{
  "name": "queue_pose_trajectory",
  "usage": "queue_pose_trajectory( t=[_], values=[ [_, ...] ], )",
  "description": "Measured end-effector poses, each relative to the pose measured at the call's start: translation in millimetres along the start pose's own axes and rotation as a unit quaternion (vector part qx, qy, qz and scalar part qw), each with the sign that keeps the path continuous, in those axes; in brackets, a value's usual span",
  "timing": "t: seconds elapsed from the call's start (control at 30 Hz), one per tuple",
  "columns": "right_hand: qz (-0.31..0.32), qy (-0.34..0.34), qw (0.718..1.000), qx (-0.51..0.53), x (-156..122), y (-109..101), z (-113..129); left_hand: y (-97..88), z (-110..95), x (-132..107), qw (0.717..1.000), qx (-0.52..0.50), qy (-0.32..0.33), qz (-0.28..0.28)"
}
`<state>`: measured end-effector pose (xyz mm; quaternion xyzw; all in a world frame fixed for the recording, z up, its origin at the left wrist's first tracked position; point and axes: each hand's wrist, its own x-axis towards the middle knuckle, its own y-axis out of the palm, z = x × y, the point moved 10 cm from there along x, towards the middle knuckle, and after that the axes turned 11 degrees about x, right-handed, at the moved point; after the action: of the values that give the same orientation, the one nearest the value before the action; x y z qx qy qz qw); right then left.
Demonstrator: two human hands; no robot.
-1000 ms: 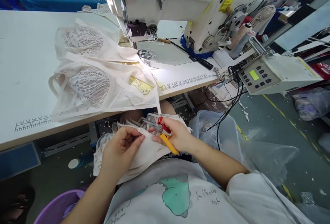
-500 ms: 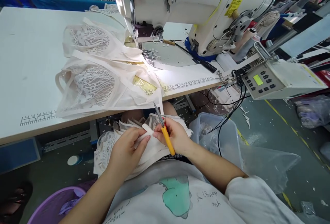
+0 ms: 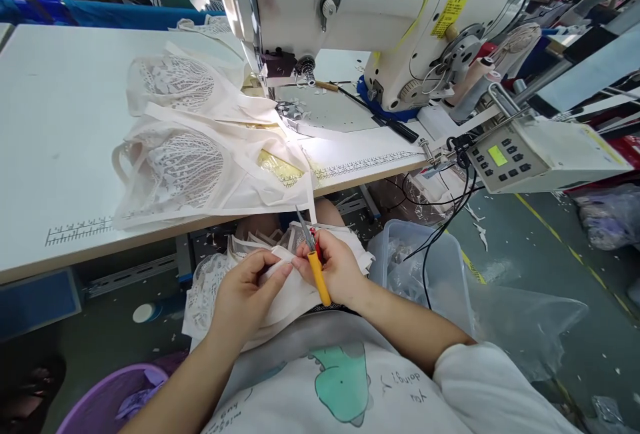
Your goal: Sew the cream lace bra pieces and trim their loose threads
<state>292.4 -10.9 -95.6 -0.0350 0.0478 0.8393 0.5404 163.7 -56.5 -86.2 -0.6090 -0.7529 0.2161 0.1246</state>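
Observation:
A white lace bra (image 3: 295, 294) lies bunched across my lap below the table edge. My left hand (image 3: 250, 281) pinches a narrow white strap of it between thumb and fingers. Close beside it, my right hand (image 3: 333, 267) carries orange-handled scissors (image 3: 319, 277), blades pointing up and away from me. Its thumb and fingertip also meet at the strap, near my left fingertips. Further white lace bras (image 3: 185, 161) are spread on the table under the sewing machine head, one strap hanging over the front edge.
The sewing machine (image 3: 345, 7) stands over the white table (image 3: 60, 121). A control box (image 3: 540, 154) and dangling black cables are at the right. Below stands a clear plastic bin (image 3: 450, 274); a purple basket (image 3: 100, 394) is at the lower left. A screwdriver (image 3: 400, 129) lies by the machine.
Both hands stay close together at the strap. The strap end that stuck up between the fingers now lies lower, and the scissors have shifted slightly left.

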Motion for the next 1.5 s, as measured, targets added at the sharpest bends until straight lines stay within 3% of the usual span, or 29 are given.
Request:
queue_pose_trajectory(
  t=[0.2, 0.33, 0.5, 0.63, 0.73, 0.83, 0.97, 1.1, 1.2, 1.27, 1.37, 1.43, 1.5],
  values=[
    [0.042, -0.007, 0.999, -0.029, -3, 0, 3, 9.6, 20, -3, 0.981, -0.156, -0.113, 0.036],
    [0.083, 0.015, 0.996, -0.027, -9, -6, -9, 4.0, 30, -5, 0.962, -0.219, -0.164, 0.015],
    [0.046, 0.022, 0.998, 0.034, -14, -20, -25, -7.6, 23, -2, 0.971, -0.213, -0.111, -0.018],
    [-0.025, -0.008, 0.997, 0.076, -15, -32, -25, -7.5, 22, -3, 0.977, -0.191, -0.092, -0.016],
    [-0.045, -0.004, 0.997, 0.069, -17, -32, -24, -13.8, 18, -5, 0.983, -0.161, -0.073, -0.049],
    [-0.035, 0.001, 0.998, 0.052, -19, -29, -20, -21.3, 6, -8, 0.991, -0.106, -0.034, -0.078],
    [0.006, -0.019, 0.999, 0.031, -21, -22, -10, -21.1, -6, -11, 0.996, -0.054, -0.014, -0.07],
    [0.034, -0.032, 0.998, 0.041, -21, -18, -1, -14.7, 2, -9, 0.995, -0.081, -0.037, -0.041],
    [0.045, -0.032, 0.997, 0.06, -19, -16, 2, -17.7, 12, -6, 0.998, -0.043, -0.036, -0.038],
    [0.051, -0.026, 0.996, 0.062, -17, -15, 2, -35.3, 4, -6, 0.994, 0.037, 0.015, -0.097],
    [0.071, -0.02, 0.996, 0.052, -15, -12, 2, -55.8, -45, -18, 0.941, 0.193, 0.194, -0.198],
    [0.087, -0.017, 0.995, 0.048, -15, -10, 3, -43.0, -84, -32, 0.884, 0.261, 0.344, -0.182],
    [0.099, -0.017, 0.994, 0.037, -15, -8, 5, -18.0, -106, -39, 0.845, 0.287, 0.441, -0.099]
  ],
)
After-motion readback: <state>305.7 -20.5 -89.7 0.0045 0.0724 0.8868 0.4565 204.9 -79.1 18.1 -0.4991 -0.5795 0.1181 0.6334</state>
